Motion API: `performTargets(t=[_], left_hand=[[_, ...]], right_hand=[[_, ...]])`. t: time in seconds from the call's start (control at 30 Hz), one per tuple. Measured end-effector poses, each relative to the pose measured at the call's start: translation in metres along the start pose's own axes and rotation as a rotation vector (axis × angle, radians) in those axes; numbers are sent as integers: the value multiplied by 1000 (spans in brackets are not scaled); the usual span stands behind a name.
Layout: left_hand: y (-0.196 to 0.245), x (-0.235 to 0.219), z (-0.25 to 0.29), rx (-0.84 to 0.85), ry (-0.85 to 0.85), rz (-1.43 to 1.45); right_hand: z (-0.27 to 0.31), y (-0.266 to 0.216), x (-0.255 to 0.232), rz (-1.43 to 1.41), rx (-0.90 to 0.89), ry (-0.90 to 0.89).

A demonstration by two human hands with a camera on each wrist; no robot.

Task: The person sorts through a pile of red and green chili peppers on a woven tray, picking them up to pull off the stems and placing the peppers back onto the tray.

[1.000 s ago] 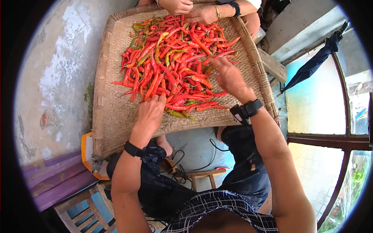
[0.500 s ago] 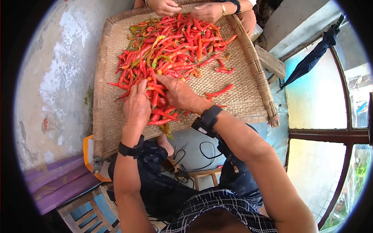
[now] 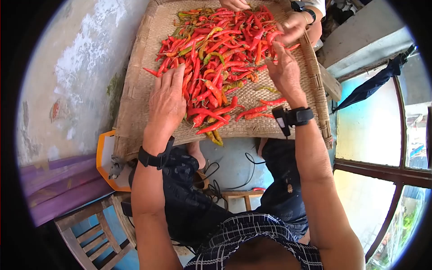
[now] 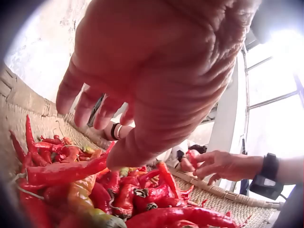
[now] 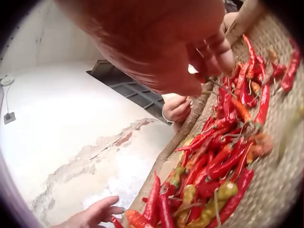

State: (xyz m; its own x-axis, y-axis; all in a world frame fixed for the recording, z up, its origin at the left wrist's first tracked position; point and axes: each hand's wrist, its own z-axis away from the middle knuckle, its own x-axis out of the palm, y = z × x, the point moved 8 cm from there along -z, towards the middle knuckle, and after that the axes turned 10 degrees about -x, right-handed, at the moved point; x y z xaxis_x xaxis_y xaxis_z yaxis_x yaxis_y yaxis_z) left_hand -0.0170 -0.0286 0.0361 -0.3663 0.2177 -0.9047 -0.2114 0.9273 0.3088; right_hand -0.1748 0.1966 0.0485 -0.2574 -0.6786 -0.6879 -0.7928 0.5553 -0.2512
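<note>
Red chili peppers point(image 3: 216, 67), a few yellow-green or orange, lie heaped on a woven bamboo tray point(image 3: 265, 128). My left hand point(image 3: 167, 96) is at the heap's left side, back up, fingers extended. In the left wrist view its thumb overlaps a long red chili point(image 4: 66, 172), with the other fingers apart from it. My right hand point(image 3: 285, 74) reaches over the heap's right edge, fingers stretched towards the far side. A red chili point(image 3: 272, 38) shows right at its fingertips, close to the blurred hand point(image 3: 293, 28) of another person across the tray.
The other person's second hand point(image 3: 235, 4) is at the far rim. A rough wall point(image 3: 67, 85) stands left, a glazed window point(image 3: 369, 130) and folded umbrella point(image 3: 378, 78) right. Below are a wooden stool point(image 3: 240, 194), black cables and a slatted chair point(image 3: 96, 234).
Both my hands came together at the near side of the heap, then parted; the right swept far right. Loose chilies shifted on the tray, and the other person's hand moved closer.
</note>
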Motion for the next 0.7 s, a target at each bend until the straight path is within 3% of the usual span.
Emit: performTargets(t=[0.07,0.13,0.17,0.2,0.3,0.33,0.47,0.57,0.63,0.67,0.7], left_hand=[[28,-32,7,154,139,148],[62,-35,26,416,-198,294],[77,-30,42,489,-343,365],[86,-22,56,555,-350,299],[83,24,80,625,-358,162],[79,37,80,643,-356,65],[71,50,60,568,-439,163],[67,45,50,563,-380,228],[63,40,39,474,-339,283],[59,36,32,386,-292,335],[61,36,30,390,-292,339]], right_hand=[[12,6,6,77,-85,-177],[21,-1,12,22,-114,-283],[31,-10,22,-135,-90,-547],[47,-22,32,-291,-64,-812],[70,-37,31,-242,-146,-882],[77,-32,38,-193,-69,-977],[83,-29,61,-213,-173,-1031],[82,-28,64,-336,-205,-1075],[51,-20,37,-471,144,-955],[40,-14,26,-520,140,-817],[39,-9,23,-516,143,-816]])
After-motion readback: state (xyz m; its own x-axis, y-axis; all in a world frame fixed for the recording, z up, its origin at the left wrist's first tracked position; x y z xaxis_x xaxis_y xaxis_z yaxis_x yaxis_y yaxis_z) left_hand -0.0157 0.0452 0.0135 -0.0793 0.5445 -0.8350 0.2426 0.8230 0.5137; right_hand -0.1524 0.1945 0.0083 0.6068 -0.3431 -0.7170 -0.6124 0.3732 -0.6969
